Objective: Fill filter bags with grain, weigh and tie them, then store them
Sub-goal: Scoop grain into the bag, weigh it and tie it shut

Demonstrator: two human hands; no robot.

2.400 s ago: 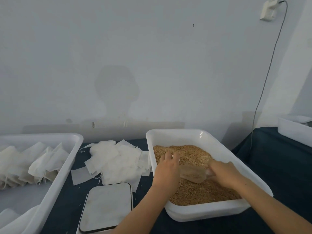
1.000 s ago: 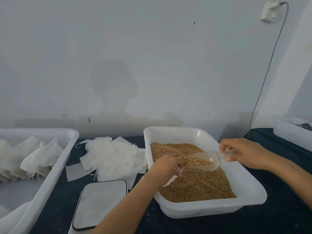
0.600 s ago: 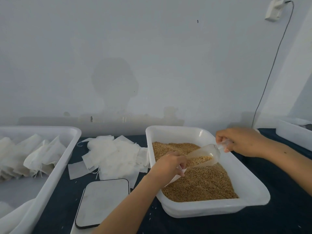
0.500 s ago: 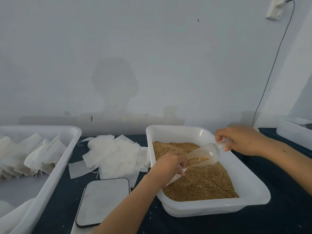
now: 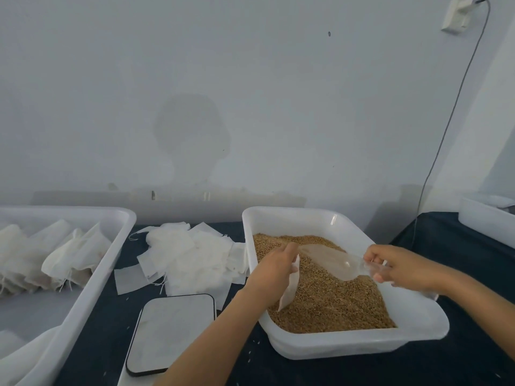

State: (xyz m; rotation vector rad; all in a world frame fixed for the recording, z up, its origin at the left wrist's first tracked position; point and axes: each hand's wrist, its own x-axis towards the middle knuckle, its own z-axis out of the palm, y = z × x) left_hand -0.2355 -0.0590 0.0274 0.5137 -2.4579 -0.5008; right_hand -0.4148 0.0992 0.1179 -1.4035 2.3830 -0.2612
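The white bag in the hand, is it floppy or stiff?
Probably floppy: the filter bag hangs limp from the left hand. Likely very light, since it looks thin like the crumpled empty bags piled nearby.

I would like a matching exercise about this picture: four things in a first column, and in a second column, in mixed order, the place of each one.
Things:
1. clear scoop
2. filter bag
3. scale
4. pile of empty bags

Places:
A. on the dark cloth, between the two white tubs
B. in the right hand, over the grain
C. at the near edge, left of the grain tub
D. in the left hand

Pairs: 1-B, 2-D, 3-C, 4-A
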